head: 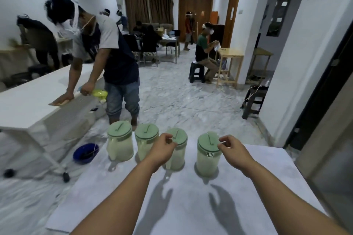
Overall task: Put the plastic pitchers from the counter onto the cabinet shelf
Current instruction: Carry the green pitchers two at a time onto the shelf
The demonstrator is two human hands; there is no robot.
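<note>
Four pitchers stand upright in a row along the far edge of the counter (191, 206), each with a green lid. From your left they are the first pitcher (120, 141), the second pitcher (146, 143), the third pitcher (176, 150) and the fourth pitcher (208, 153); the first three sit close together, the fourth a little apart.

Your left hand (162, 149) hovers in front of the third pitcher, fingers loosely curled, holding nothing. Your right hand (232, 149) hangs just right of the fourth pitcher's lid, fingers also loosely curled and empty; whether a fingertip touches the lid you cannot tell.

Beyond the counter, a person (107, 53) leans over a white table (28, 105). A blue bowl (86, 153) lies on the floor.
</note>
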